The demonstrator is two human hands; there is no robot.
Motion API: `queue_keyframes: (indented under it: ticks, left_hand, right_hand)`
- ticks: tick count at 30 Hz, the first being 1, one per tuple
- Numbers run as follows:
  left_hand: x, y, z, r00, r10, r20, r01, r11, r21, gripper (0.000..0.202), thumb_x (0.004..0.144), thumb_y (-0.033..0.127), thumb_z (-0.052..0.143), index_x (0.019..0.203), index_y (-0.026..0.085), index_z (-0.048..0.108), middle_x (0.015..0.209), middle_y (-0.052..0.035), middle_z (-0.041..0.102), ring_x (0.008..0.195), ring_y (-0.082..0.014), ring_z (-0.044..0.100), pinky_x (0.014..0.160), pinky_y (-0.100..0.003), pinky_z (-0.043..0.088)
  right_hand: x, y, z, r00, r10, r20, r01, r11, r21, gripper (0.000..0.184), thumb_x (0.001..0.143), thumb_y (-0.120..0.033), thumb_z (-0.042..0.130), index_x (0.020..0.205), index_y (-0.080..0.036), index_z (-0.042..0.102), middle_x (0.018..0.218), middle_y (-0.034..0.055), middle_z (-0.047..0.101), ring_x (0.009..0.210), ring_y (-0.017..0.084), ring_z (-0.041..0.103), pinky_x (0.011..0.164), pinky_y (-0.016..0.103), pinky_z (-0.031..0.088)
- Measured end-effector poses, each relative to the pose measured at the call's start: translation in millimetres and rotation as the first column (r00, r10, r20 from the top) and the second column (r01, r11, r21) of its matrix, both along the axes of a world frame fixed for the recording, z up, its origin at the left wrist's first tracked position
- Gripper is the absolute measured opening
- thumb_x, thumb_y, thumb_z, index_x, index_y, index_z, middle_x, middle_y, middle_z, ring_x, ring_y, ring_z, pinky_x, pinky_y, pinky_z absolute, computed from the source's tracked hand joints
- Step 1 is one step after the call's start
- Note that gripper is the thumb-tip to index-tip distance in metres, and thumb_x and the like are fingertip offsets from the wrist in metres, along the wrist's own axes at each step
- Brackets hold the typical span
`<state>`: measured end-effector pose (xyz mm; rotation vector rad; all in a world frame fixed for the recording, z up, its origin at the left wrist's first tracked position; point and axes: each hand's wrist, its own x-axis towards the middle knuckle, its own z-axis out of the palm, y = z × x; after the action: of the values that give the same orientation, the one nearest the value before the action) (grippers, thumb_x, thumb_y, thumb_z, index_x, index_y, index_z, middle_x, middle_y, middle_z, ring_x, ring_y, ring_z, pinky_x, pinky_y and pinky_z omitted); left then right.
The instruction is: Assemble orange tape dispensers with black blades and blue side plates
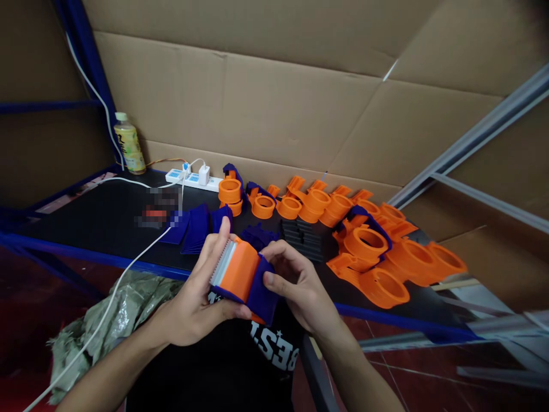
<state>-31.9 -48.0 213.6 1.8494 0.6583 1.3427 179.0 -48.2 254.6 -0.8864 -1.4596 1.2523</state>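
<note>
Both my hands hold an orange and dark blue tape dispenser (241, 270) above my lap, close to the table's front edge. It has a grey toothed blade along its left end. My left hand (189, 303) wraps round the blade end, thumb below and fingers behind. At the other end, my right hand (306, 289) pinches the blue side piece (262, 292) between thumb and fingers. Just beyond the hands lie small dark blue parts (258, 234), stacked blue plates (197, 229) and a row of black strips (301, 237).
Orange ring-shaped dispenser bodies (315, 205) crowd the right and back of the black table (98, 220). A power strip (195, 179) with plugs and a drink bottle (130, 146) stand at the back left. A white cable (122, 280) hangs over the front edge beside a crumpled bag (124, 306).
</note>
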Motion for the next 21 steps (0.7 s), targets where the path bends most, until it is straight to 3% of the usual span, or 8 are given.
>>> queue_keyframes:
  ticks: [5,7,10,12,14,17,21]
  left_hand:
    - [-1,-1,1.7,0.999,-0.043,-0.025,0.042,0.999,-0.012,0.100,0.083,0.026,0.078,0.162,0.037,0.018,0.147,-0.0117,0.049,0.133,-0.0322,0.047,0.119,-0.052,0.033]
    - [0,0,3.2,0.999,-0.020,-0.029,0.019,0.999,-0.038,0.099,0.082,0.027,0.079,0.161,0.039,0.021,0.148,-0.0103,0.048,0.134,-0.0318,0.045,0.118,-0.050,0.034]
    - [5,4,6.3,0.998,0.063,-0.012,-0.063,0.996,-0.068,0.095,0.081,0.030,0.080,0.160,0.038,0.027,0.141,-0.0089,0.051,0.131,-0.0300,0.047,0.114,-0.045,0.039]
    - [8,7,8.4,0.993,0.120,0.009,-0.119,0.990,-0.069,0.091,0.082,0.032,0.079,0.159,0.037,0.030,0.132,-0.0077,0.054,0.124,-0.0274,0.052,0.108,-0.040,0.044]
    - [12,9,9.8,0.988,0.155,0.023,-0.153,0.984,-0.088,0.087,0.083,0.034,0.079,0.158,0.036,0.034,0.125,-0.0061,0.056,0.116,-0.0248,0.056,0.102,-0.037,0.048]
    - [17,11,10.1,0.980,0.200,0.013,-0.197,0.972,-0.127,0.087,0.081,0.037,0.080,0.156,0.035,0.037,0.120,-0.0042,0.054,0.109,-0.0226,0.056,0.095,-0.034,0.049]
    - [20,11,8.7,0.962,0.274,-0.021,-0.274,0.957,-0.091,0.093,0.076,0.040,0.083,0.156,0.037,0.037,0.112,-0.0022,0.052,0.103,-0.0213,0.055,0.090,-0.034,0.049]
  right_hand:
    - [1,-1,-5.5,1.000,-0.004,0.001,0.004,0.999,0.031,0.028,0.079,-0.040,0.081,0.084,-0.020,0.063,0.084,-0.0002,0.058,0.076,0.013,0.054,0.068,0.022,0.047]
    - [2,0,-7.8,0.997,-0.034,0.063,0.026,0.992,0.126,0.021,0.085,-0.038,0.077,0.087,-0.021,0.066,0.086,0.0002,0.061,0.080,0.014,0.057,0.072,0.023,0.048]
    - [5,-3,-8.8,0.946,-0.178,0.270,0.089,0.946,0.311,0.016,0.095,-0.035,0.066,0.104,-0.024,0.071,0.098,0.0031,0.067,0.091,0.016,0.063,0.082,0.027,0.051]
    - [6,-9,-7.9,0.877,-0.263,0.401,0.078,0.903,0.422,0.029,0.098,-0.036,0.060,0.124,-0.026,0.068,0.118,0.0071,0.065,0.109,0.020,0.062,0.097,0.034,0.050]
    - [5,-17,-7.4,0.815,-0.295,0.498,0.021,0.875,0.483,0.052,0.095,-0.043,0.063,0.144,-0.027,0.055,0.138,0.0106,0.054,0.127,0.025,0.054,0.109,0.040,0.046]
    - [-1,-27,-11.7,0.746,-0.298,0.595,-0.051,0.866,0.497,0.080,0.088,-0.045,0.073,0.157,-0.027,0.037,0.146,0.0131,0.045,0.135,0.027,0.049,0.111,0.044,0.048]
    - [-8,-27,-24.5,0.773,-0.337,0.538,-0.005,0.844,0.536,0.068,0.093,-0.027,0.067,0.156,-0.029,0.039,0.135,0.0120,0.053,0.126,0.025,0.057,0.105,0.042,0.053]
